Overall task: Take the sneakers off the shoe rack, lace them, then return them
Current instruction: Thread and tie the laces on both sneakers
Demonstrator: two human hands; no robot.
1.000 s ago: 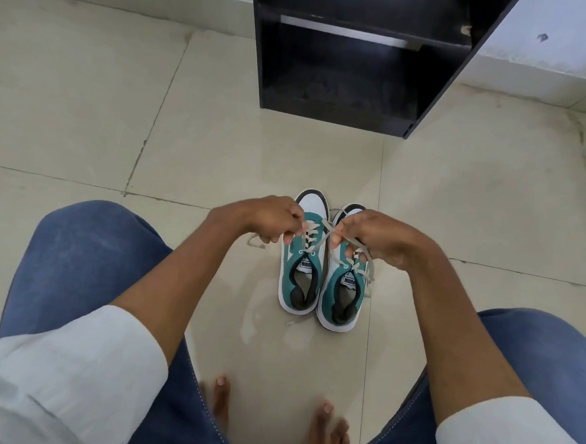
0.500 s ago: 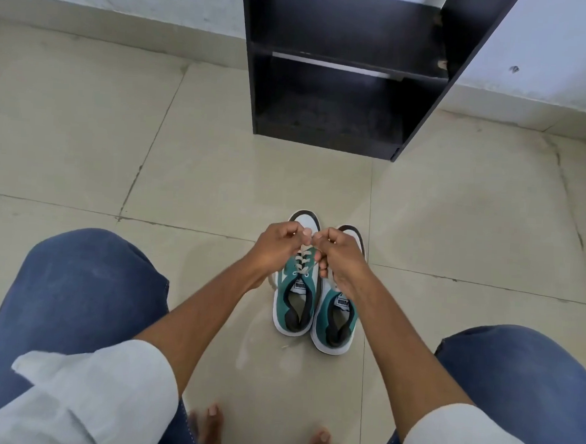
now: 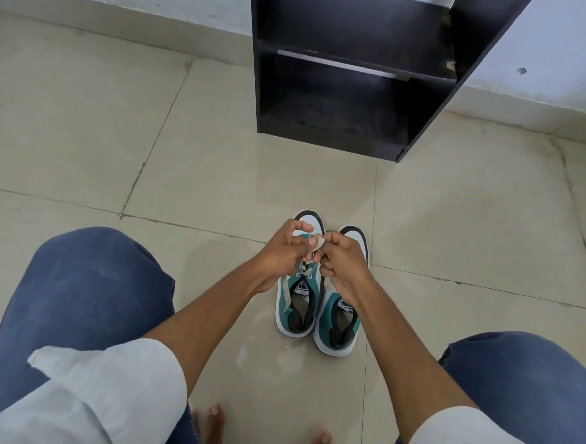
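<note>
Two teal and white sneakers stand side by side on the tiled floor, toes pointing at the rack: the left sneaker (image 3: 296, 311) and the right sneaker (image 3: 338, 322). My left hand (image 3: 284, 250) and my right hand (image 3: 342, 259) meet above the left sneaker's laces. Both pinch the beige lace (image 3: 317, 242), which shows as a small loop between the fingertips. The hands hide most of the lacing and the front of both shoes.
The black shoe rack (image 3: 348, 74) stands against the white wall, about a shoe's length beyond the sneakers, its two visible shelves bare. My knees in blue jeans flank the shoes. My bare toes (image 3: 212, 419) are near the bottom edge.
The hands came together from a wide pull on the lace ends and now hold a small loop over the left sneaker. The view tilted up a little, showing more of the rack.
</note>
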